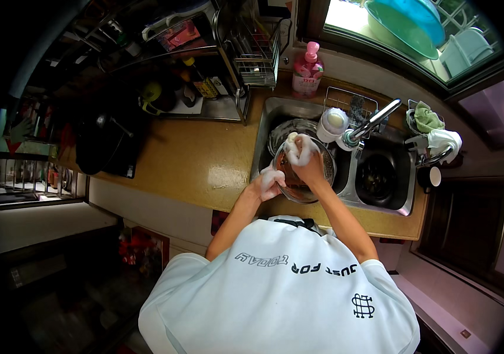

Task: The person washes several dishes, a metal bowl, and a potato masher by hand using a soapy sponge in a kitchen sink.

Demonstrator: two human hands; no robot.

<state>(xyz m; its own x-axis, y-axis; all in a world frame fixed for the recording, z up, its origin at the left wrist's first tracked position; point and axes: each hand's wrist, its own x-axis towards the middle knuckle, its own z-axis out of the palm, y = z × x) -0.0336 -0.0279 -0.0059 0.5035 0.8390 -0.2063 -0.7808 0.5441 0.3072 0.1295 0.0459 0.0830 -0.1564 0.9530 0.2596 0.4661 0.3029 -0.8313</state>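
Note:
Above the left basin of a stainless steel double sink (274,106), my left hand (271,182) grips the left rim of a round pot lid or shallow pan (298,194), which looks like glass with a metal rim. White suds cover the fingers of both hands. My right hand (307,157) is closed around a foamy, pale sponge or cloth (294,137) over the upper part of the round piece. Behind it in the basin lies another round, soapy vessel (278,132), partly hidden by my hands and the piece held.
A chrome faucet (376,119) reaches over the sink beside a white cup-like container (332,124). A pink pump bottle (308,73) and a wire rack (331,97) stand behind. Right of the sink is a dark mug (429,178); a metal shelf (208,113) stands at the left.

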